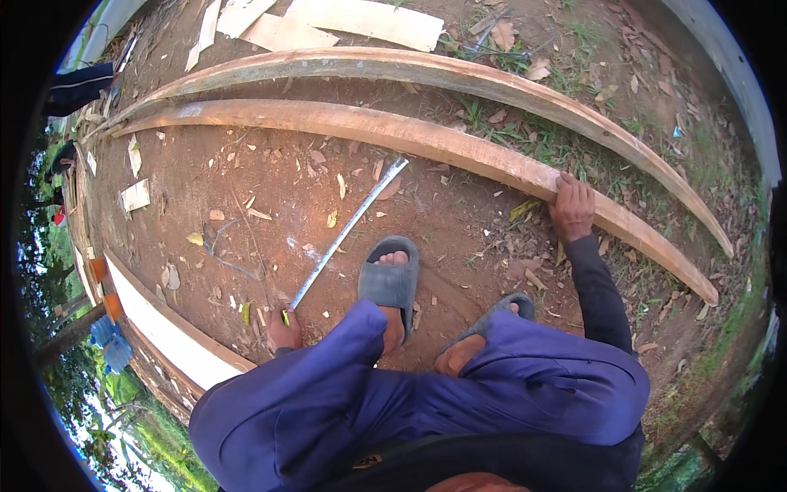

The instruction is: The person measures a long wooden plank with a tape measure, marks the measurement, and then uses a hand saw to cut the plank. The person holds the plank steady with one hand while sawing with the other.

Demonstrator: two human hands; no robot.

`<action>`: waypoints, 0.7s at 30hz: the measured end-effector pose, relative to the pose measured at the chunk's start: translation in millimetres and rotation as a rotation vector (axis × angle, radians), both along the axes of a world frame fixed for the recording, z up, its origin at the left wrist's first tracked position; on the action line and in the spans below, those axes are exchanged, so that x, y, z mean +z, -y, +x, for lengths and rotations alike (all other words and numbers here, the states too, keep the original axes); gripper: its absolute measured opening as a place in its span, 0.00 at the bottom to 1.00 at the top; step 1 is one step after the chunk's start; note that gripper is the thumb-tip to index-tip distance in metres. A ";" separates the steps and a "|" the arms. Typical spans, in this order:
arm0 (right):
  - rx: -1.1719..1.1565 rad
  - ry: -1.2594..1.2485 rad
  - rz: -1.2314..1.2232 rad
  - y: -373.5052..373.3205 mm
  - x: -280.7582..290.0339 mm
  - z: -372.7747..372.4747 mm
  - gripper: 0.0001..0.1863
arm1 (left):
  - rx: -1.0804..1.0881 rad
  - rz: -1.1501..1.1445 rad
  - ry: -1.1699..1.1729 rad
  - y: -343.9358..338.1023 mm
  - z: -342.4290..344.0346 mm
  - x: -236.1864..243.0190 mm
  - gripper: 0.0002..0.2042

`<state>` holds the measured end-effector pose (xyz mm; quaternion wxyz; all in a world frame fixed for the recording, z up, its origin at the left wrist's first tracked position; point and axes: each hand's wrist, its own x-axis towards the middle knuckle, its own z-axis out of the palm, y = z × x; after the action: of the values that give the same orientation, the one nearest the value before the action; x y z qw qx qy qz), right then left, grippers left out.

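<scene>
My left hand [284,331] is closed low beside my left knee, around the near end of a tape measure [348,232]. A bit of yellow shows at that hand; the rest of what it grips is hidden. The pale blade runs out straight over the dirt, and its far end lies just short of the nearer wooden beam [344,120]. On the right, my right hand [572,207] has its fingers curled over the top of that same beam. A second wooden beam [393,67], greyer on its side, lies just beyond it.
Cut board pieces [361,20] lie at the far edge. A long pale board [168,320] is at the left, near a blue plastic bottle [111,343]. Sandalled feet [388,283] stand between my hands. Leaves and wood chips litter the dirt. Another person's dark sleeve [80,88] shows far left.
</scene>
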<state>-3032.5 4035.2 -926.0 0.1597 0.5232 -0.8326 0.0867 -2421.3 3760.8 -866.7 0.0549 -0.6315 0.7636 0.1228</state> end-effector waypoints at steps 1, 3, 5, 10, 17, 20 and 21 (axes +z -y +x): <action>-0.002 0.007 -0.015 1.2 3.0 1.6 0.20 | 0.033 0.020 0.010 1.3 -1.9 1.9 0.13; -0.019 0.025 -0.002 6.3 10.8 0.5 0.21 | 0.005 -0.026 0.039 4.5 -3.9 -2.9 0.13; -0.018 0.049 -0.004 9.1 8.7 -3.6 0.24 | -0.024 -0.054 0.047 6.6 -0.4 -8.9 0.14; 0.008 0.077 0.024 9.3 10.1 -3.7 0.26 | 0.016 -0.048 0.062 15.8 -16.4 -9.0 0.13; 0.052 0.234 0.190 10.3 27.1 -28.5 0.28 | -0.015 -0.035 0.104 35.5 -21.4 -21.5 0.13; 0.110 0.320 0.239 10.9 39.7 -53.4 0.23 | -0.054 -0.068 0.042 37.5 -7.1 -51.0 0.13; 0.099 0.379 0.352 14.5 40.8 -63.3 0.25 | -0.077 -0.077 0.041 37.5 -15.0 -60.7 0.13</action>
<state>-3095.8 4020.7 -885.2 -0.0973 0.5574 -0.8233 0.0446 -2436.3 3723.3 -927.4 0.0509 -0.6056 0.7903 0.0780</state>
